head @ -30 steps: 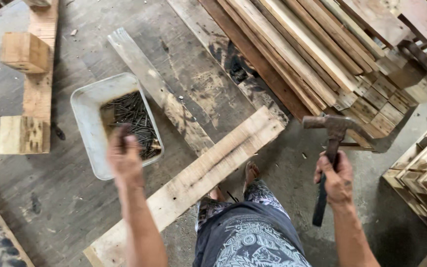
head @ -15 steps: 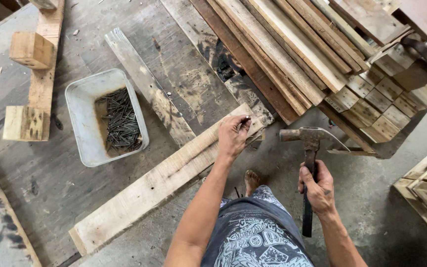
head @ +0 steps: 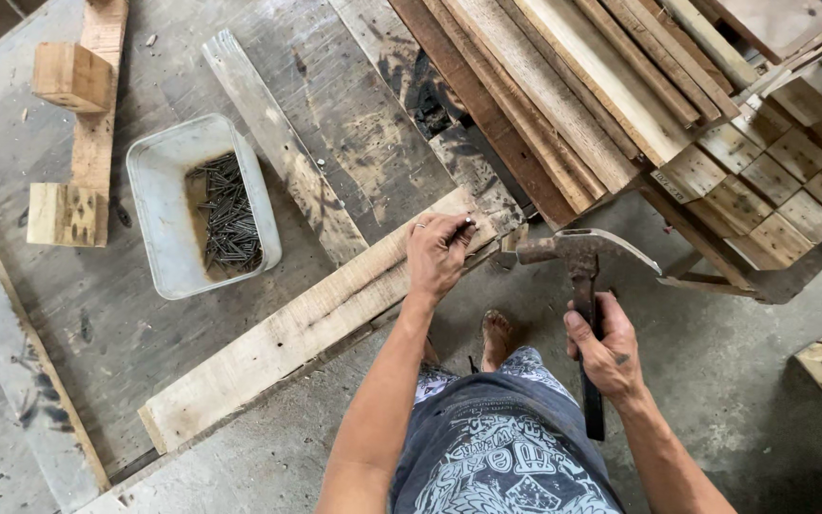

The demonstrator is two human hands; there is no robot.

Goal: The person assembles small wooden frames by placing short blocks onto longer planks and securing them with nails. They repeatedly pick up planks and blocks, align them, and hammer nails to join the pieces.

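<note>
The left hand (head: 438,252) pinches a small dark nail (head: 469,225) between fingertips, at the upper right end of a pale plank (head: 306,324). The plank's long axis runs from lower left to upper right across the floor (head: 734,371). The right hand (head: 605,347) is wrapped around the dark handle of a claw hammer (head: 577,255); its handle runs toward the person, its rusty head pointing left at the nail. A grey tub of nails (head: 206,205) sits left of the plank.

Soft even daylight; sharp focus; faint shadows.
</note>
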